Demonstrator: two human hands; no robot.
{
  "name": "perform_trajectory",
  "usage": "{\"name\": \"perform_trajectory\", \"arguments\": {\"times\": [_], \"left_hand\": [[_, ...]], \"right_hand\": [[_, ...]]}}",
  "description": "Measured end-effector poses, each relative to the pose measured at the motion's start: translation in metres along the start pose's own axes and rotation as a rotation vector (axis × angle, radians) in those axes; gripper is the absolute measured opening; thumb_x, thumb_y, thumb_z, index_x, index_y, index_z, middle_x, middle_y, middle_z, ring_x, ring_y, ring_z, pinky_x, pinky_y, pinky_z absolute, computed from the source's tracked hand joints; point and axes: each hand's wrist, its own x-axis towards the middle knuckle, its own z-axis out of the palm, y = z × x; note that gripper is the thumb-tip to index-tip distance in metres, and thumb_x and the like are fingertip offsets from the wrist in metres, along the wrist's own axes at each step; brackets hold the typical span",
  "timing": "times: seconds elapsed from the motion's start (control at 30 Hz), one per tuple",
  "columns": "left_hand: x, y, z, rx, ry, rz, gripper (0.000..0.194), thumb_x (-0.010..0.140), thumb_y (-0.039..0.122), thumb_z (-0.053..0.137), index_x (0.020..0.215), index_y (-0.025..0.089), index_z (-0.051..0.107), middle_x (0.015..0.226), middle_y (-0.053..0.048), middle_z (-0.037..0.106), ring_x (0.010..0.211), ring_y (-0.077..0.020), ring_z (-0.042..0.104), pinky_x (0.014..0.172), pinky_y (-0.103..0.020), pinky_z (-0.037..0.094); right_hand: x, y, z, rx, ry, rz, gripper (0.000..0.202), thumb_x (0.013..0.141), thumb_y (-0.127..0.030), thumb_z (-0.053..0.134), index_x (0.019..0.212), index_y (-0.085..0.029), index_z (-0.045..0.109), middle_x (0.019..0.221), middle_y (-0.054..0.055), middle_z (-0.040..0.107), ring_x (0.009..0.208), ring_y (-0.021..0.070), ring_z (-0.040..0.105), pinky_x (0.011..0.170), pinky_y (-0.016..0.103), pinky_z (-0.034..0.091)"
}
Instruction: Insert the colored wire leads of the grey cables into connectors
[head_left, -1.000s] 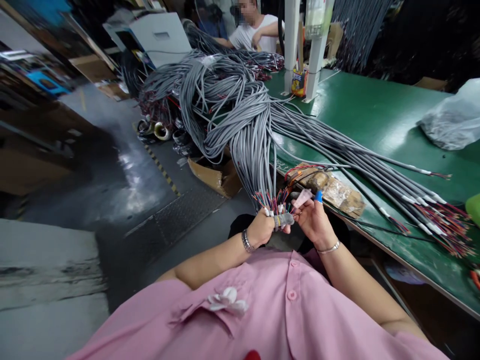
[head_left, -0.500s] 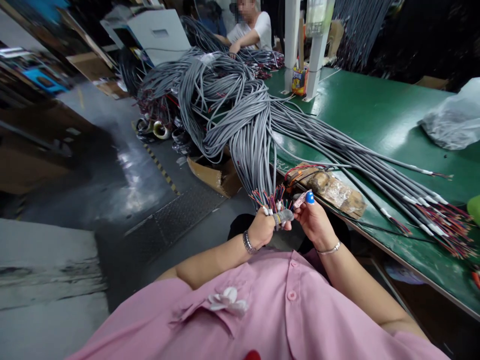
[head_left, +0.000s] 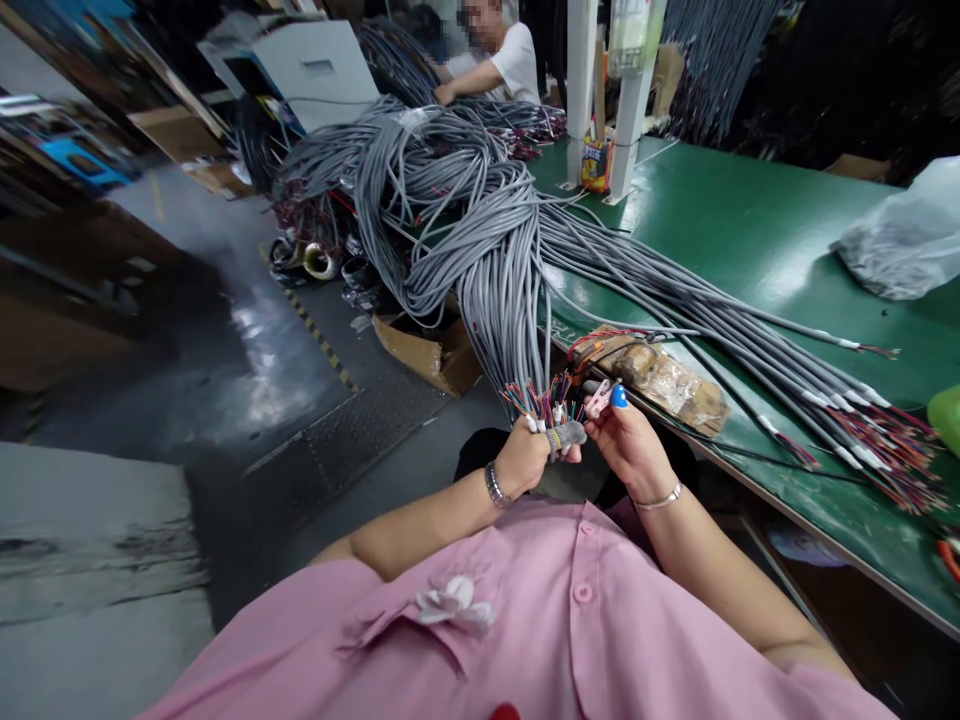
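Note:
My left hand is closed around the lower ends of a bunch of grey cables, with a grey covering on its thumb. Thin coloured wires fan out of the cable ends just above the fist. Close beside it, my right hand is pinched, a blue cover on its thumb. Between its fingers shows a small pinkish-white piece whose kind I cannot make out. The fingertips of the right hand lie next to the wire ends; whether they also grip a wire is hidden.
A big heap of grey cables lies across the green table, stripped ends to the right. A tape-wrapped block sits at the table edge. A co-worker handles cables at the back. An open cardboard box stands below.
The pinkish-white piece in my right hand has tilted slightly and shows more. My left hand keeps its hold. The co-worker's arm has shifted left over the cables.

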Motion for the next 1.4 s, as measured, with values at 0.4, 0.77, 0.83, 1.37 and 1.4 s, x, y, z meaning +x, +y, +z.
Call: {"name": "perform_trajectory", "arguments": {"times": [0.4,0.77,0.83,1.37,1.4], "left_hand": [[0.001,-0.001,0.002,0.05,0.0,-0.041,0.033,0.071,0.037,0.075,0.052,0.011,0.067,0.047,-0.005,0.061,0.047,-0.011,0.054,0.052,-0.024,0.043],[-0.007,0.002,-0.005,-0.015,0.041,-0.017,0.031,0.07,0.038,0.077,0.058,0.011,0.068,0.05,-0.004,0.063,0.047,-0.0115,0.056,0.051,-0.024,0.043],[-0.008,0.004,-0.004,-0.049,0.065,-0.009,0.03,0.069,0.038,0.077,0.06,0.011,0.069,0.05,-0.004,0.062,0.047,-0.0119,0.057,0.05,-0.024,0.044],[0.0,-0.006,0.001,-0.013,0.101,0.012,0.028,0.074,0.036,0.072,0.06,0.012,0.07,0.052,-0.005,0.064,0.052,-0.0135,0.059,0.048,-0.024,0.04],[0.0,-0.006,0.001,-0.002,0.098,0.01,0.029,0.074,0.036,0.072,0.059,0.012,0.07,0.051,-0.005,0.063,0.052,-0.0134,0.059,0.049,-0.023,0.04]], "right_hand": [[0.0,0.002,0.0,0.006,-0.03,0.0,0.035,0.072,-0.053,0.076,0.09,-0.022,0.071,0.085,0.001,0.071,0.072,0.0139,0.06,0.066,0.027,0.05],[-0.002,-0.008,0.001,0.072,-0.065,0.078,0.041,0.076,-0.061,0.068,0.086,-0.021,0.07,0.083,0.002,0.07,0.067,0.0118,0.06,0.06,0.023,0.051],[-0.003,-0.008,0.001,0.046,-0.077,0.039,0.033,0.078,-0.052,0.07,0.088,-0.02,0.07,0.084,0.001,0.07,0.066,0.0107,0.059,0.059,0.021,0.051],[0.014,0.006,-0.005,0.152,-0.029,-0.007,0.03,0.073,-0.048,0.077,0.086,-0.023,0.069,0.083,-0.001,0.073,0.069,0.012,0.064,0.061,0.022,0.053],[0.015,0.007,-0.005,0.163,-0.016,-0.014,0.028,0.073,-0.047,0.077,0.085,-0.022,0.069,0.082,-0.001,0.073,0.069,0.0119,0.064,0.061,0.022,0.052]]}}
